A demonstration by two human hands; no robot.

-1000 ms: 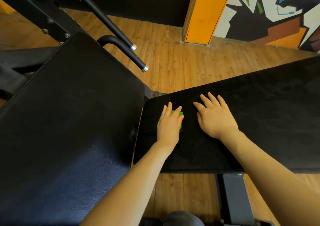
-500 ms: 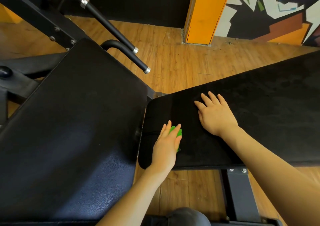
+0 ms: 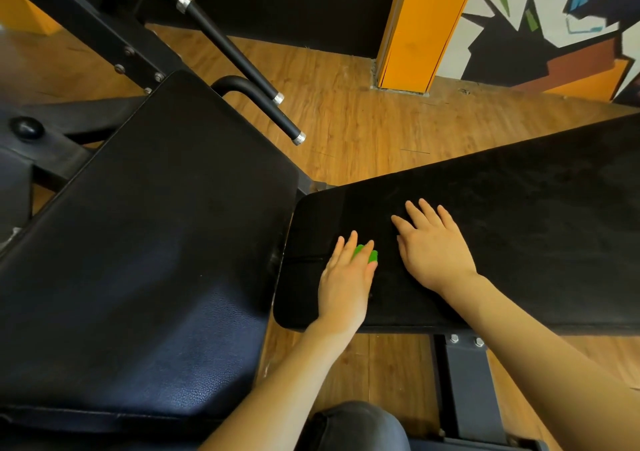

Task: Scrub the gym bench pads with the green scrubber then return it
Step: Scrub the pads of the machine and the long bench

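Both forearms bare, no sleeves, left hand (image 3: 344, 286) and right hand (image 3: 437, 250) ungloved; dark grey trouser knee (image 3: 360, 426) (bottom edge).

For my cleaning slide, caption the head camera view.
Left hand presses a green scrubber on the flat bench pad; right hand rests flat beside it.

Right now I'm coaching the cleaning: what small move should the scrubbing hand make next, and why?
Probably slide the left hand with the green scrubber sideways toward the pad's rounded end, since it presses on the flat bench pad while the right hand rests flat beside it.
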